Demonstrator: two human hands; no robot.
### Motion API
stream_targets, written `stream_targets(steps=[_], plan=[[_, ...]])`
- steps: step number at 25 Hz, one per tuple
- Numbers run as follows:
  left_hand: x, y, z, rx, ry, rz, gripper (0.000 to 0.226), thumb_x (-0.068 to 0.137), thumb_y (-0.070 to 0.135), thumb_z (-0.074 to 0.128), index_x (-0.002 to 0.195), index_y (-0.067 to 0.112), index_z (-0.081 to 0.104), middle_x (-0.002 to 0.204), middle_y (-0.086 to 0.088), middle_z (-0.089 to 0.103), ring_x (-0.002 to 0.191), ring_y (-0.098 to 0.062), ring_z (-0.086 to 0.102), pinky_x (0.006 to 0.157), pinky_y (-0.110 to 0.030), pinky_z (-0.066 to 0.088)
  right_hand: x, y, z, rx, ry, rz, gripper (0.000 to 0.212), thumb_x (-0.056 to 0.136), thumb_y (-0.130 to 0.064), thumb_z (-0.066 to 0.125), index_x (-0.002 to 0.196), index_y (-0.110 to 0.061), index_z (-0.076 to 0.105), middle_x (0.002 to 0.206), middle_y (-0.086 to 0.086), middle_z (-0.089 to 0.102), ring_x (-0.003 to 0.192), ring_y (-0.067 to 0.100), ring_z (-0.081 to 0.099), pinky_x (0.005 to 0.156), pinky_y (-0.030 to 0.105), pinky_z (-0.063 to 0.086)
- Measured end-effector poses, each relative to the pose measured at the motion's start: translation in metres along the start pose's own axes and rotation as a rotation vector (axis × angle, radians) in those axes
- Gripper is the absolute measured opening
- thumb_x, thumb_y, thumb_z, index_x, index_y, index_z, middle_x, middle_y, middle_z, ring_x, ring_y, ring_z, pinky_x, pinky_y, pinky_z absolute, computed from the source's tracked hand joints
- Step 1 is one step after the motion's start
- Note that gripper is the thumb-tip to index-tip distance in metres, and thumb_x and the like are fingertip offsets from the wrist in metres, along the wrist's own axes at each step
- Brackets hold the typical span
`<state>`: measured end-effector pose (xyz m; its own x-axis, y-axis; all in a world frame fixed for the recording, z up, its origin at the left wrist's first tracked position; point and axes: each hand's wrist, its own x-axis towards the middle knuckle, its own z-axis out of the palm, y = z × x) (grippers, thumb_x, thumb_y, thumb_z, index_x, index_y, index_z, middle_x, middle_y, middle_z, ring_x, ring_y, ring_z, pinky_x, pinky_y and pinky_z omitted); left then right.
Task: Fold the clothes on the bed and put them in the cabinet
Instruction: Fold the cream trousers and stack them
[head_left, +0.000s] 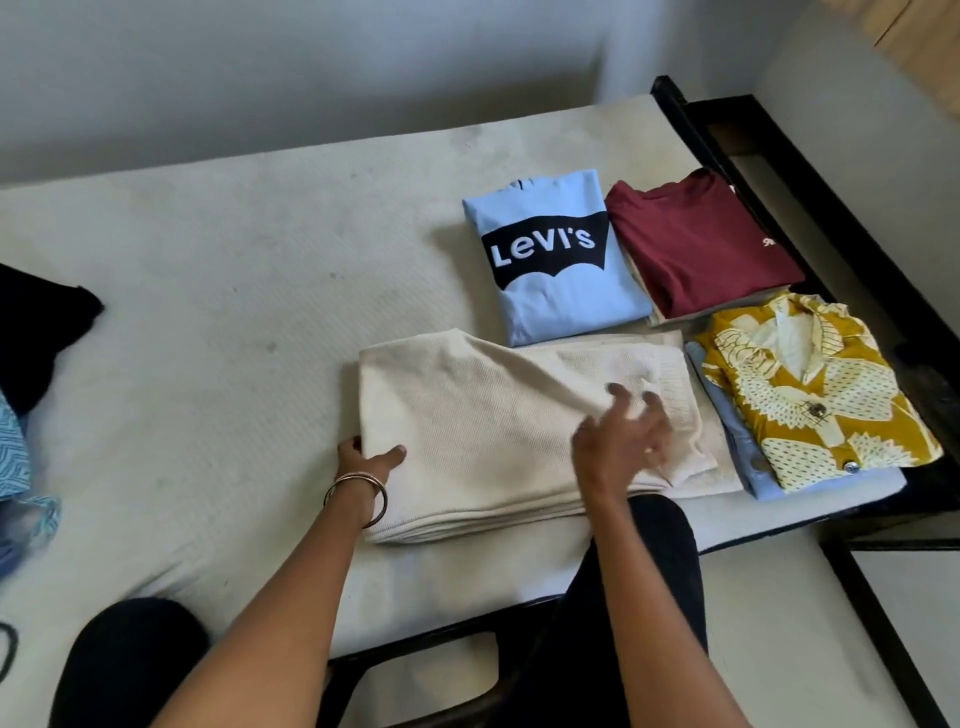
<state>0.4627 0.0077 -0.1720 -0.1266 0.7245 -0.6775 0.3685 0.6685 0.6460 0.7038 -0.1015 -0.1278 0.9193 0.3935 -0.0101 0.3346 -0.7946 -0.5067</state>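
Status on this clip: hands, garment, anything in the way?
Left hand grips cream garment at its left edge. Right hand open above its right side, blurred. Folded piles beside it; nothing blocking.

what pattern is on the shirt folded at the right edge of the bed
Mustard yellow with a cream leaf-like print and dotted patches on the shirt, seen in the head view.

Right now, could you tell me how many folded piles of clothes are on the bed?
4: blue hoodie, maroon shirt beside it, yellow shirt nearest the bed's corner, cream sweater under both hands.
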Motion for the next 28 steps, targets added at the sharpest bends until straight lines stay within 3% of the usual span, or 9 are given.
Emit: stream_targets(steps=[2,5,7,10,13,16,20,23,28], plan=[[-0.009,0.005,-0.002,-0.101,-0.08,-0.019,0.043,0.082,0.013,0.075,0.118,0.0,0.055,0.112,-0.012,0.063,0.095,-0.025,0.06,0.087,-0.033,0.047,-0.034,-0.028,0.016,0.005,-0.14,-0.301,0.046,0.08,-0.007,0.068,0.123,-0.018,0.058,0.14,0.014,0.042,0.132,0.034,0.033,0.102,0.053,0.03],[-0.026,0.02,-0.009,-0.274,-0.233,-0.12,0.038,0.09,0.038,0.064,0.109,0.005,0.063,0.094,-0.011,0.07,0.079,-0.024,0.066,0.068,-0.032,0.055,-0.075,-0.074,0.03,0.072,-0.924,-0.456,0.057,0.081,-0.04,0.077,0.128,-0.012,0.057,0.129,0.011,0.057,0.121,0.032,0.051,0.099,0.041,0.042],[-0.026,0.03,-0.025,-0.386,-0.4,-0.245,0.053,0.092,0.063,0.044,0.109,0.018,0.064,0.092,-0.01,0.07,0.078,-0.025,0.067,0.058,-0.034,0.057,-0.103,-0.096,0.037,-0.157,-1.2,-0.465,0.082,0.075,-0.053,0.078,0.135,-0.009,0.043,0.134,0.014,0.052,0.122,0.035,0.05,0.101,0.044,0.042],[-0.021,0.03,-0.047,-0.395,-0.558,-0.169,0.05,0.099,0.058,0.028,0.124,0.026,0.059,0.104,-0.008,0.066,0.076,-0.021,0.065,0.056,-0.035,0.056,-0.125,-0.115,0.048,-0.245,-1.018,-0.323,0.086,0.085,-0.042,0.069,0.148,-0.014,0.018,0.138,0.014,0.042,0.126,0.039,0.044,0.101,0.052,0.035],[-0.011,0.024,-0.053,-0.136,-0.565,0.14,0.031,0.1,0.024,0.048,0.128,0.03,0.059,0.116,0.002,0.069,0.099,-0.017,0.066,0.088,-0.045,0.054,-0.125,-0.123,0.045,-0.348,-0.732,-0.416,0.05,0.095,-0.021,0.052,0.14,-0.013,0.032,0.133,0.013,0.05,0.121,0.038,0.051,0.096,0.05,0.04],[0.01,0.029,-0.05,0.616,-0.196,0.703,0.07,0.081,0.008,0.07,0.14,0.036,0.044,0.138,0.0,0.053,0.122,-0.024,0.052,0.101,-0.038,0.045,-0.1,-0.123,0.031,-0.385,-0.795,-0.437,0.031,0.095,-0.01,0.047,0.126,-0.009,0.05,0.13,0.014,0.052,0.121,0.035,0.053,0.093,0.042,0.045],[0.024,0.049,-0.027,1.323,0.061,1.044,0.087,0.078,0.007,0.068,0.147,0.039,0.027,0.159,0.003,0.016,0.142,-0.034,0.021,0.112,-0.051,0.025,-0.071,-0.12,0.007,-0.366,-0.809,-0.376,0.026,0.093,-0.014,0.049,0.118,-0.007,0.049,0.126,0.014,0.052,0.115,0.036,0.054,0.081,0.034,0.04],[0.03,0.08,0.012,1.276,0.24,1.434,0.042,0.074,0.003,0.062,0.109,0.025,0.067,0.139,-0.003,0.053,0.133,-0.031,0.045,0.107,-0.058,0.031,-0.062,-0.112,-0.007,-0.33,-0.661,-0.326,0.018,0.092,-0.011,0.044,0.108,-0.009,0.051,0.12,0.015,0.057,0.109,0.037,0.057,0.084,0.036,0.043],[0.017,0.157,0.02,1.412,-0.099,1.524,0.021,0.085,0.003,0.06,0.105,0.01,0.059,0.088,-0.01,0.068,0.09,-0.029,0.063,0.113,-0.044,0.03,-0.034,-0.112,-0.044,-0.353,-0.444,-0.407,0.046,0.086,-0.05,0.062,0.112,-0.012,0.057,0.113,0.013,0.064,0.105,0.037,0.061,0.08,0.039,0.046]])
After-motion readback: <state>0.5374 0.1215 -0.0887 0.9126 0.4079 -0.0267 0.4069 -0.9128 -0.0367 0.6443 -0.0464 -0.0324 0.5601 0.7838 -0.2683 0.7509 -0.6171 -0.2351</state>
